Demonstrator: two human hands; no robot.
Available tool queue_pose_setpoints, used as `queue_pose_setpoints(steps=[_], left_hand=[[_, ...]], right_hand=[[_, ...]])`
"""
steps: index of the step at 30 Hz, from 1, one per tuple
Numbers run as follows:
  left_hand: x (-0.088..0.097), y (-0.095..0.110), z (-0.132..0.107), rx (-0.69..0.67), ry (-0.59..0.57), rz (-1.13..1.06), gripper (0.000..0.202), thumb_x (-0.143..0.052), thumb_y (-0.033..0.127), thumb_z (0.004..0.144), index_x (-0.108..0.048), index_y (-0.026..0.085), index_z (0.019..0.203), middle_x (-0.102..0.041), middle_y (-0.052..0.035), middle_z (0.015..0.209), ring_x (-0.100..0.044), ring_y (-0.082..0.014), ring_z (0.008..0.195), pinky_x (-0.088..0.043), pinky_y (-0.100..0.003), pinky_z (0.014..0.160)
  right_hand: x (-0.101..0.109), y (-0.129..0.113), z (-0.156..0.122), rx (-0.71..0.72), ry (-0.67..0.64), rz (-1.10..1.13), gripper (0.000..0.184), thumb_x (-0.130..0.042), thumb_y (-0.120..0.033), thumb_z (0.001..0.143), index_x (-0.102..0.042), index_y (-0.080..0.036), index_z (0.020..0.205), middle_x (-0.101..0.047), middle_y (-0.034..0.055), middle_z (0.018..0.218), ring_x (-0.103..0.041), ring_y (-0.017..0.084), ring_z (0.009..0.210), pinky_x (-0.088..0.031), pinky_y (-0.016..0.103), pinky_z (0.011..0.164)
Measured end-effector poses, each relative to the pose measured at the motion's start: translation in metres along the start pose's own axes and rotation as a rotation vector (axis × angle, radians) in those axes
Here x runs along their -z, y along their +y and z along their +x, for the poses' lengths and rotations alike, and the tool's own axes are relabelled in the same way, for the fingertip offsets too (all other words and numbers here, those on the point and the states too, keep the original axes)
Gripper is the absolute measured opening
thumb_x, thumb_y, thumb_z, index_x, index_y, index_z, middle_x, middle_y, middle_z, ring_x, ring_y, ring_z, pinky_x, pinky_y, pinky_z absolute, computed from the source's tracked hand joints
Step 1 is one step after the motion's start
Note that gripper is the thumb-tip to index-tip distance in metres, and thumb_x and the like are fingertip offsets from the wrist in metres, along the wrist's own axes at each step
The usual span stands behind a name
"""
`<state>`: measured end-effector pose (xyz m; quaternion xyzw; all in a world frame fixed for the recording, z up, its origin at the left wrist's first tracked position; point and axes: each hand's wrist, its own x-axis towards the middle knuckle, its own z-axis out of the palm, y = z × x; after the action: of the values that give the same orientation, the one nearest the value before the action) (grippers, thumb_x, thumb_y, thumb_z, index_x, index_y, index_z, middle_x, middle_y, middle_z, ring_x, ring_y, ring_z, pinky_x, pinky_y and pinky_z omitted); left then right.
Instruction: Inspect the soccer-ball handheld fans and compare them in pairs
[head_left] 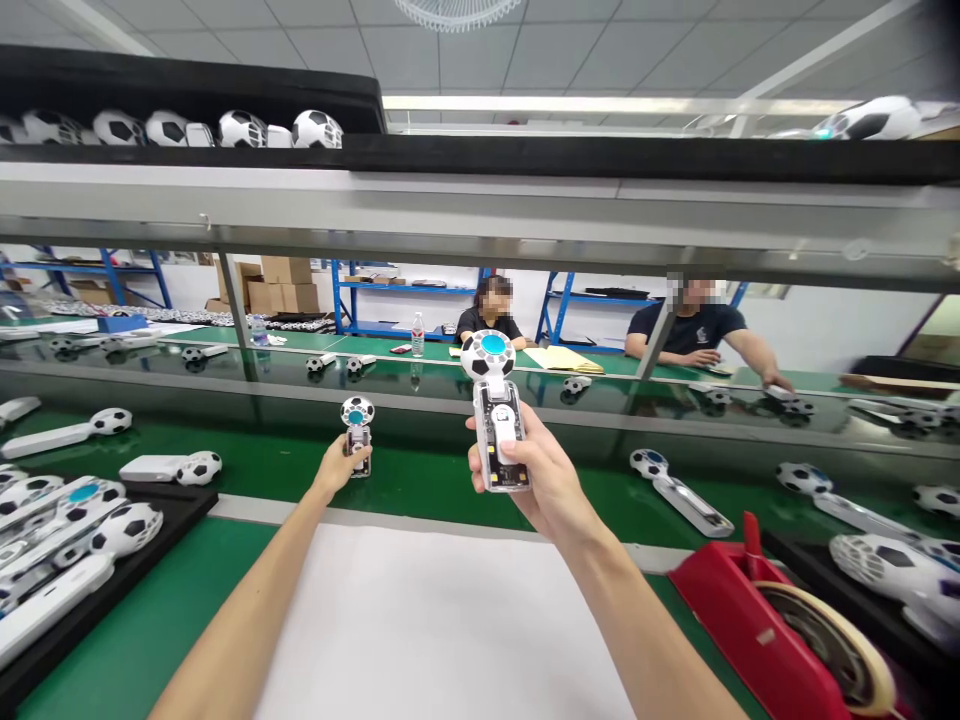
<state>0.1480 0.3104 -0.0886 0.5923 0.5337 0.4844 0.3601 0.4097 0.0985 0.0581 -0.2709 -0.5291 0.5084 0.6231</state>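
Both hands out in front, each with one gadget. Left hand (337, 468) reaches farther forward; its fingers close round the handle of the left gadget (358, 437), thumb across the front. This gadget is upright, football-patterned head on top with a blue disc facing the viewer. Cannot tell whether its foot touches the green strip (420, 480) behind it.

Right hand (547, 465) is nearer the viewer. Fingers wrap the back and side of the right gadget (495, 410), thumb pressed on the front near a white piece. Held upright, tilted slightly; clear casing shows a dark board inside. Head again black and white with a blue disc.

Below and between the forearms, a white sheet (442, 620) on the green table (135, 640). Left side: black tray (180, 525) heaped with similar gadgets. Right side: red tape dispenser (750, 630) with a roll of tape (832, 640) in it. More gadgets lie spaced along the green strip, some on either side of the hands.

Across the way, two co-workers sit; the right-hand one (690, 330) stretches a hand to a gadget lying there. Water bottle (418, 335) stands left of the other person (487, 322).
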Motion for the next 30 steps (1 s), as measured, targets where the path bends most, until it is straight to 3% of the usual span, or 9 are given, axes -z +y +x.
queue_pose_setpoints(steps=[6,12,20,24,27,30], left_hand=[[-0.006,0.008,-0.007,0.010,0.016,-0.259,0.054,-0.075,0.053,0.068,-0.057,0.019,0.105,-0.067,-0.0046,0.093,-0.067,-0.0201,0.080,-0.054,-0.031,0.071],[0.000,0.051,-0.011,0.038,0.021,-0.475,0.042,-0.071,0.044,0.077,-0.043,0.024,0.101,-0.063,0.0014,0.080,-0.063,-0.0142,0.056,-0.056,-0.031,0.058],[0.007,0.111,-0.031,0.109,-0.015,-0.595,0.022,-0.057,0.036,0.091,-0.041,0.022,0.098,-0.066,-0.0008,0.072,-0.065,-0.0171,0.054,-0.059,-0.034,0.053],[0.008,0.129,-0.042,0.095,-0.048,-0.627,0.020,-0.059,0.028,0.089,-0.043,0.021,0.098,-0.067,-0.0014,0.071,-0.069,-0.0186,0.060,-0.061,-0.037,0.058],[0.006,0.138,-0.049,0.072,-0.071,-0.653,0.017,-0.058,0.026,0.090,-0.044,0.021,0.099,-0.067,-0.0022,0.071,-0.064,-0.0167,0.054,-0.057,-0.031,0.049],[0.006,0.145,-0.055,0.073,-0.078,-0.666,0.018,-0.058,0.026,0.089,-0.044,0.020,0.098,-0.068,-0.0044,0.073,-0.062,-0.0168,0.053,-0.053,-0.030,0.045]], right_hand=[[0.006,-0.002,0.002,0.041,-0.003,-0.013,0.040,-0.058,-0.021,0.082,-0.051,-0.025,0.122,-0.065,0.0045,0.108,-0.064,0.016,0.068,-0.053,0.031,0.056],[0.010,-0.008,0.002,0.064,0.023,-0.020,0.043,-0.061,-0.022,0.082,-0.049,-0.025,0.123,-0.063,0.0042,0.111,-0.065,0.016,0.070,-0.054,0.030,0.055],[0.012,-0.017,-0.001,0.093,0.051,-0.033,0.044,-0.061,-0.022,0.080,-0.050,-0.024,0.123,-0.064,0.0052,0.110,-0.066,0.017,0.070,-0.055,0.031,0.055],[0.015,-0.019,-0.002,0.122,0.037,-0.032,0.044,-0.063,-0.022,0.080,-0.050,-0.024,0.122,-0.065,0.0049,0.110,-0.066,0.018,0.070,-0.055,0.031,0.055],[0.016,-0.019,-0.002,0.138,0.030,-0.036,0.043,-0.065,-0.023,0.081,-0.051,-0.024,0.122,-0.065,0.0052,0.112,-0.067,0.018,0.071,-0.056,0.031,0.055],[0.014,-0.017,-0.001,0.142,0.094,-0.032,0.032,-0.063,-0.035,0.087,-0.052,-0.022,0.114,-0.067,0.0044,0.102,-0.067,0.017,0.061,-0.054,0.030,0.049]])
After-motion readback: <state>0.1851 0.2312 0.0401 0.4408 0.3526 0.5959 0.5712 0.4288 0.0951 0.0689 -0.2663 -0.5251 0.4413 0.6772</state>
